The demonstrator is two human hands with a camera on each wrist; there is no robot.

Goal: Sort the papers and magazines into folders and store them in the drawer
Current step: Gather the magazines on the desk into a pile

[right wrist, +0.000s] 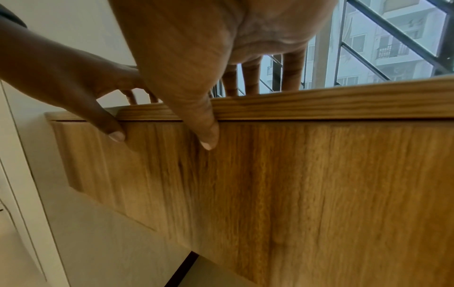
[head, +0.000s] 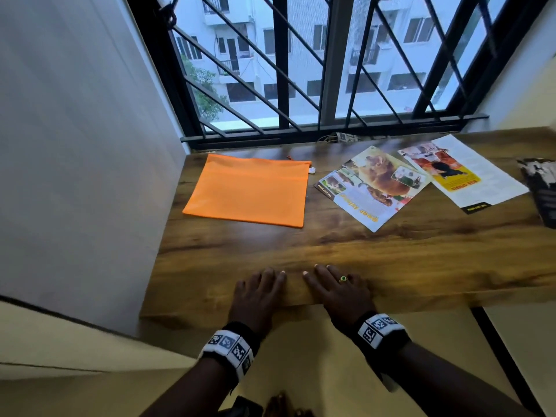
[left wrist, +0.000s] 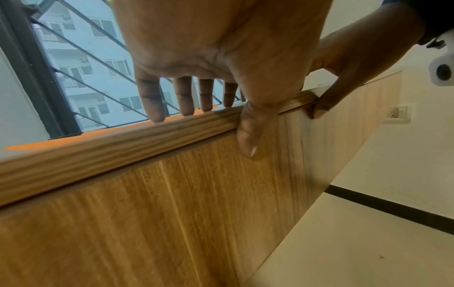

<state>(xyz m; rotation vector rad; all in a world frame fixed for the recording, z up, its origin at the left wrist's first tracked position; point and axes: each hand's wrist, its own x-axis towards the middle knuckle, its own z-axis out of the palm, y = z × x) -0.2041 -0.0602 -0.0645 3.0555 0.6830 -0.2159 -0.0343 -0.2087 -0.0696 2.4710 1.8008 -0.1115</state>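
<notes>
Both hands resting flat on the near edge of the table (head: 391, 251), grasping nothing

Left hand (head: 255, 293) and right hand (head: 340, 288) side by side, fingers straight on top, thumbs hanging down over the wooden front panel (left wrist: 172, 213). Orange folder (head: 249, 191) at the far left corner, zip edge toward the window. Magazine pages (head: 376, 188) just right of it, another page (head: 463, 173) toward the far right corner

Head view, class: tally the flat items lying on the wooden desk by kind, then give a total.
Orange folder: 1
Colour printed pages: 2, the dog page and the yellow-boxed page
Dark printed item at the right edge, cut off: 1
Total: 4
</notes>
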